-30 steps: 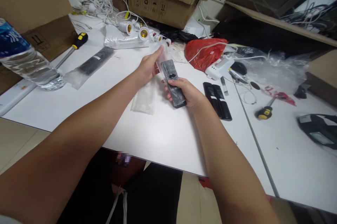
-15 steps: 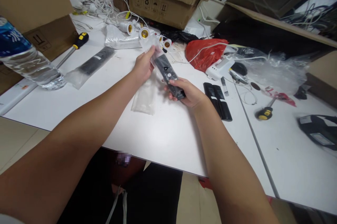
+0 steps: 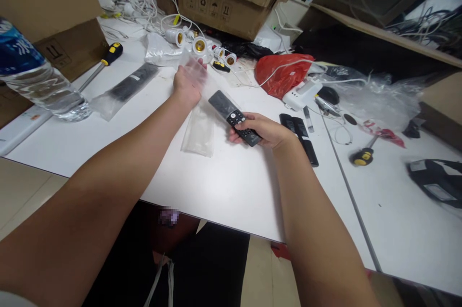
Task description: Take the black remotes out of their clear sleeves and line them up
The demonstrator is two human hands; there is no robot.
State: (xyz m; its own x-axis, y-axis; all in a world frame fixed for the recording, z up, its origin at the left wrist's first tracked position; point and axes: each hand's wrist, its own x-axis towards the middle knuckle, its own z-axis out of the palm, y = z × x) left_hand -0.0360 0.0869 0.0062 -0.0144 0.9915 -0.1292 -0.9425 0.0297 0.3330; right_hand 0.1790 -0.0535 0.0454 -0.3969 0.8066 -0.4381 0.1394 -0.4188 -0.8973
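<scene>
A black remote control [image 3: 221, 101] with a white round button lies slanted in my right hand [image 3: 265, 130], whose thumb presses on its keys. A clear plastic sleeve [image 3: 198, 72] covers the far part of the remote and stretches to my left hand [image 3: 186, 86], which is closed on its other end. Below them, flat clear plastic sleeves [image 3: 198, 136] lie on the white table [image 3: 216, 186]. Beside my right wrist are two black remotes [image 3: 307, 146], face down by the look of them and partly hidden. Another dark remote in a clear sleeve [image 3: 132, 86] lies to the left.
On the left stand a water bottle [image 3: 39, 76] and a screwdriver [image 3: 112, 54]. White lamp sockets [image 3: 199, 46], a red plastic bag [image 3: 279, 73] and a white power strip [image 3: 301, 94] line the back, before cardboard boxes [image 3: 220, 4]. Another screwdriver [image 3: 363, 157] lies right.
My left hand has moved left, drawing the sleeve along the remote. My right hand has shifted slightly right and down with the remote, whose keys now show bare of plastic.
</scene>
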